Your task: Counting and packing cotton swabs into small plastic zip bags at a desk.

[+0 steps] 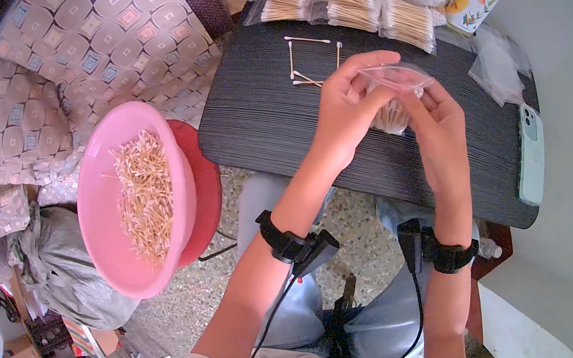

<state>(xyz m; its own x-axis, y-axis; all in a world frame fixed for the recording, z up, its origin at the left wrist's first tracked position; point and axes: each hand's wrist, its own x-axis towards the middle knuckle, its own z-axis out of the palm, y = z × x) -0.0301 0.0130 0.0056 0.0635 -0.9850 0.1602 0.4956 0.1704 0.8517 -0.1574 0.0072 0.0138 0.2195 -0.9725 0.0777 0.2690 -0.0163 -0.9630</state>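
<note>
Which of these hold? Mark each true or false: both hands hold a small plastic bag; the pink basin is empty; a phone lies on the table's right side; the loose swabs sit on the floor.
1. Both the left hand and right hand hold the small plastic bag: true.
2. The pink basin is empty: false, it holds many cotton swabs.
3. A phone lies on the table's right side: true.
4. The loose swabs sit on the floor: false, they lie on the table.

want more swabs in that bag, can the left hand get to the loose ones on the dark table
Probably yes: the loose cotton swabs lie uncovered on the dark table just beside the left hand. But both hands grip the small clear bag, so the left would have to let go first.
</note>
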